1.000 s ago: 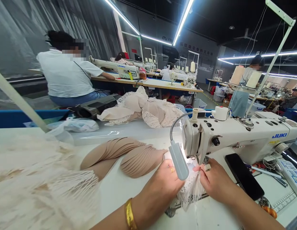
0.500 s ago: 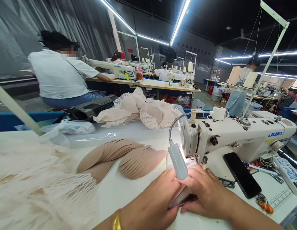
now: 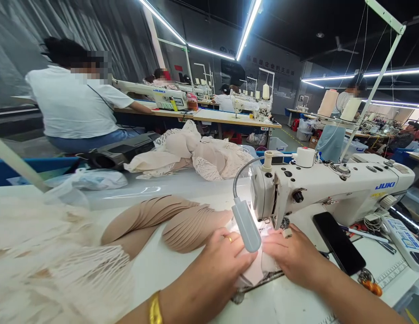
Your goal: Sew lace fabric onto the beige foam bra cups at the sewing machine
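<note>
A piece of pale pink fabric (image 3: 252, 272) lies on the bed of the white sewing machine (image 3: 334, 193), under its lit needle area. My left hand (image 3: 218, 258) is closed on the fabric's left side, thumb and fingers pressed together near the grey lamp head (image 3: 246, 227). On the other side, my right hand (image 3: 293, 254) grips the fabric close to the presser foot, its fingertips partly lost in the glare. The lamp covers part of the fabric, and the needle is not clearly visible.
Fanned stacks of beige bra cups (image 3: 185, 227) lie left of the machine, beside cream lace pieces (image 3: 84, 274). More lace-trimmed cups (image 3: 202, 155) are heaped behind. A black phone (image 3: 338, 243) and an orange-handled tool (image 3: 372, 287) sit at right. A co-worker (image 3: 74, 99) sits far left.
My hands have moved apart, exposing the pink fabric between them. The right hand has shifted up beside the presser foot. The whole view has shifted slightly.
</note>
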Tool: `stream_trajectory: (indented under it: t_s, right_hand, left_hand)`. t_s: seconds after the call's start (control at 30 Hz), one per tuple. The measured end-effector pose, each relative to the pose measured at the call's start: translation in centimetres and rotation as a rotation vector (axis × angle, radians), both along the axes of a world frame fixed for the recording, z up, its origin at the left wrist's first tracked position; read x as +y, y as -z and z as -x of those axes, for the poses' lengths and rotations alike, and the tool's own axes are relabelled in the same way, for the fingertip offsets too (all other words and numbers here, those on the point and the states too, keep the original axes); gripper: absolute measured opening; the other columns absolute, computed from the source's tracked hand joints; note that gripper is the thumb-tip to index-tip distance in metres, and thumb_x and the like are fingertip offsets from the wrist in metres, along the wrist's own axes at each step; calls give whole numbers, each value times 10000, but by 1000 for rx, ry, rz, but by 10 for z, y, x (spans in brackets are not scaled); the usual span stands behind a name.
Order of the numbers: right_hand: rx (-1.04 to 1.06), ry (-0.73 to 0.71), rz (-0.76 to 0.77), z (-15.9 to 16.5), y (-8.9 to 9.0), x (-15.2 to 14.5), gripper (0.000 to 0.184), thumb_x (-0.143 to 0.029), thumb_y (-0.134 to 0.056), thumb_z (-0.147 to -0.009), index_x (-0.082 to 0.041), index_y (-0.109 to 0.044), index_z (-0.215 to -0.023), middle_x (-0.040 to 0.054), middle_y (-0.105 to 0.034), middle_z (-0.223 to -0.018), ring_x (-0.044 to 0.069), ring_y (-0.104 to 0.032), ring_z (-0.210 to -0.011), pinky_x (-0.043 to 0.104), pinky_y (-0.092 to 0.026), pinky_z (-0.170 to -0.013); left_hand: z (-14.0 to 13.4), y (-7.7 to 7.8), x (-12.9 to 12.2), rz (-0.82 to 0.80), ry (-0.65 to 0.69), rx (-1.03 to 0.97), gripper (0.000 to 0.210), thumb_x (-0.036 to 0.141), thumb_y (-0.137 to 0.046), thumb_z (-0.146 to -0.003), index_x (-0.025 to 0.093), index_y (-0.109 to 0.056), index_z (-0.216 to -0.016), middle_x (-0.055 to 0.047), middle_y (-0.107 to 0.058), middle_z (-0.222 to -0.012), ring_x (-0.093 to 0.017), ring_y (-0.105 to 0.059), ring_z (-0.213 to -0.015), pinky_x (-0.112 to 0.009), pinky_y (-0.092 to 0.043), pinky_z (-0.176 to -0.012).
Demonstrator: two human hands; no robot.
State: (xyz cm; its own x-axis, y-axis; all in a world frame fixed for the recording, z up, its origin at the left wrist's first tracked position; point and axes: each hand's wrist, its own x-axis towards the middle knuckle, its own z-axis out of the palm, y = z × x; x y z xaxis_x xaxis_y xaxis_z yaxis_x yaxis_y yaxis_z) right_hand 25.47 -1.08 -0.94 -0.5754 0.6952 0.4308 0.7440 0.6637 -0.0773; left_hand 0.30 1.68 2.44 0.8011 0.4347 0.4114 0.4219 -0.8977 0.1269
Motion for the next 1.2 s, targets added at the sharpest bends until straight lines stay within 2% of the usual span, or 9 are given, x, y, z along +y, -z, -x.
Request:
stream_trajectory:
  t_s: [0.2,0.3,0.47,0.63,0.77,0.9,1.03,1.13,1.2]
  right_hand:
    - [-29,52,83,1,2,1,384,26,-574,-861,-244,-697,-1104,52,-779,-1112,240,-635,-957,372,-457,-904]
    - [-50,100,137,-1,3,3,466,8,-589,-848,-244,-692,-1226,67,-770,-1172,255,-635,-982,379,-465,-903]
    - [-73,155,169,1,0,3,546,-31,-587,-848,-231,-674,-1349,89,-763,-1195,273,-617,-1005,384,-491,-896]
    - [-34,149,129,3,0,4,517,-58,-576,-850,-216,-692,-1328,87,-770,-1175,277,-582,-993,376,-515,-884]
    - [5,118,82,1,0,3,513,-34,-558,-827,-195,-696,-1294,93,-770,-1123,273,-576,-957,374,-524,-841]
    - [99,90,36,-1,-6,1,397,-12,-524,-841,-178,-712,-1149,100,-745,-1021,263,-586,-907,361,-536,-790]
    - [210,106,-28,-2,-6,0,265,-16,-470,-908,-173,-670,-983,91,-681,-889,265,-607,-877,381,-551,-788]
    - [240,146,-20,-1,-2,0,265,-12,-461,-917,-177,-646,-1010,89,-664,-902,270,-618,-898,380,-560,-780]
    - [253,152,-9,0,0,0,300,-4,-454,-916,-184,-639,-1069,87,-673,-935,272,-626,-927,380,-567,-799]
  left_hand:
    - [-7,5,8,-116,131,-52,338,-80,-462,-802,221,-576,-906,6,-764,-954,-236,-697,-853,-440,-371,-911]
    - [-8,6,12,-193,113,-129,316,-94,-444,-809,210,-532,-815,18,-760,-887,-215,-684,-769,-423,-368,-864]
    - [-7,6,13,-225,68,-128,327,-106,-452,-790,205,-553,-791,-3,-774,-892,-218,-703,-780,-446,-420,-887]
    - [-10,5,13,-210,75,-157,397,-93,-404,-847,213,-631,-959,1,-791,-907,-214,-697,-754,-479,-414,-879]
    - [-13,7,12,-187,59,-160,342,-78,-468,-859,209,-633,-945,6,-806,-952,-212,-716,-796,-473,-402,-905]
    - [-13,10,9,-196,42,-181,320,-60,-500,-877,215,-648,-945,1,-806,-997,-219,-733,-850,-490,-381,-966]
    - [-13,5,9,-208,31,-150,346,-76,-449,-866,219,-624,-917,19,-801,-981,-218,-739,-859,-477,-386,-972]
    - [-14,1,10,-237,28,-170,443,-107,-404,-846,227,-636,-1022,16,-812,-1056,-204,-742,-880,-462,-392,-967]
    - [-15,2,10,-236,30,-174,416,-94,-422,-834,225,-637,-995,9,-805,-1007,-210,-737,-869,-456,-404,-933]
